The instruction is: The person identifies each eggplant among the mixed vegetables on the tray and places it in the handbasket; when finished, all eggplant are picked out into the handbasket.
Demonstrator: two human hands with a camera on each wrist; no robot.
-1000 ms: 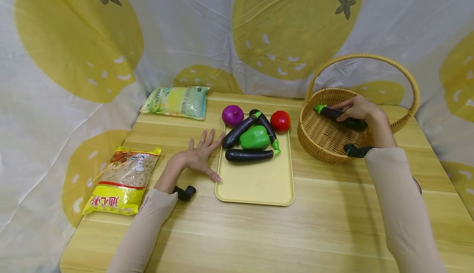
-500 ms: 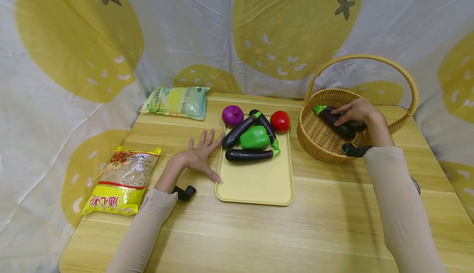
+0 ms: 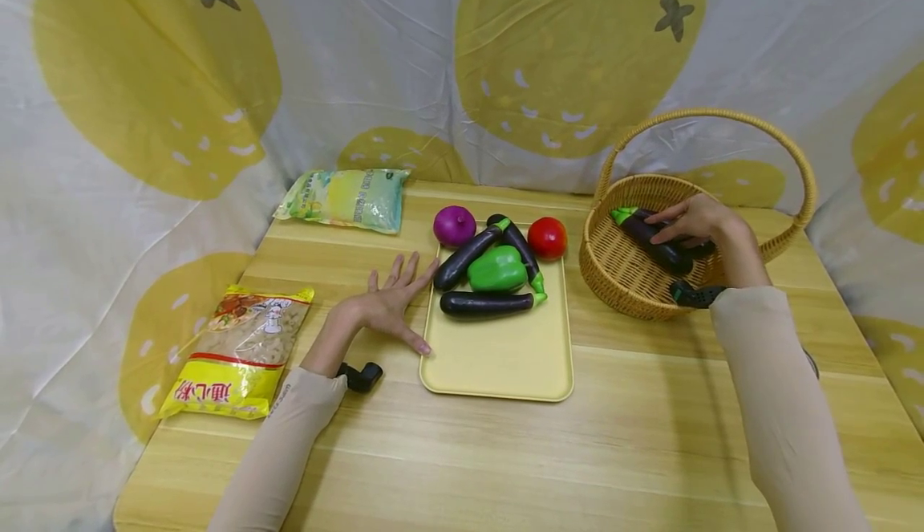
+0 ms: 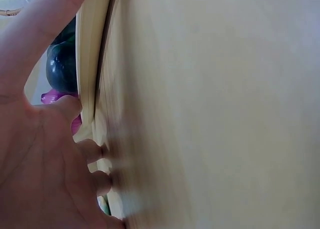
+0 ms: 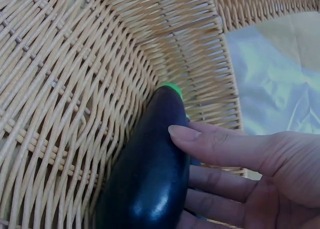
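Inside the wicker basket (image 3: 628, 271), my right hand (image 3: 703, 219) holds a dark purple eggplant (image 3: 653, 245) with a green stem end. The right wrist view shows the thumb on the near side of this eggplant (image 5: 155, 159) and the fingers behind it. A second dark eggplant shows partly behind it, mostly hidden by the hand. My left hand (image 3: 382, 307) lies spread at the left edge of the pale yellow tray (image 3: 498, 363), thumb and a fingertip at the rim. On the tray are a green bell pepper (image 3: 498, 269) and several eggplants (image 3: 487, 303).
A purple onion (image 3: 454, 226) and a red tomato (image 3: 547, 238) sit at the tray's far corners. Two food bags, a green-yellow bag (image 3: 350, 197) and a yellow pasta bag (image 3: 238, 351), lie at the left. The tall handle (image 3: 711, 112) arches over the basket; a patterned cloth hangs behind.
In the basket, the held eggplant has swung its lower end toward the front, and a second one now shows behind it. My left hand has stayed still at the tray.
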